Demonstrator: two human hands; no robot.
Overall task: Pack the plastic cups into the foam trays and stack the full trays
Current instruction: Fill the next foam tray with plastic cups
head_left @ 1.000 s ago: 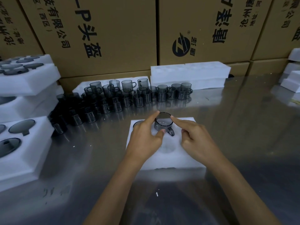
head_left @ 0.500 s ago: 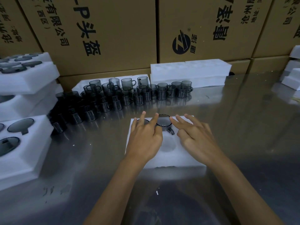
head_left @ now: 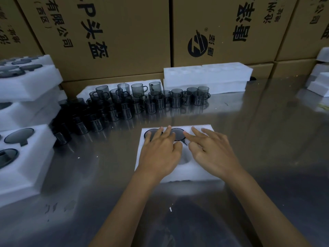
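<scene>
In the middle of the worktop [head_left: 267, 139], toward its near edge, lies a white foam tray [head_left: 188, 172], and we have both hands flat on it. Our left hand [head_left: 160, 152] is spread wide, its straight fingers [head_left: 165, 133] lying over two dark cups sunk into the tray's far row: the left cup [head_left: 148, 134] and the middle cup [head_left: 178, 133], whose rim is level with the foam. Our right hand [head_left: 211, 150] is also relaxed and wide, holding nothing, its forefinger [head_left: 188, 137] touching the middle cup's right rim while the other fingers rest on bare foam. One empty pocket [head_left: 184, 160] shows between the two hands; the rest of the near row is hidden under them.

Toward the far edge stands a crowd of loose smoky cups [head_left: 135, 102], upright, handles turned various ways. Behind them, at the far edge, sits a stack of empty trays [head_left: 206, 77]. Along the left edge are filled trays [head_left: 26, 157], some stacked [head_left: 26, 81]. Cardboard cartons [head_left: 124, 32] wall off the back.
</scene>
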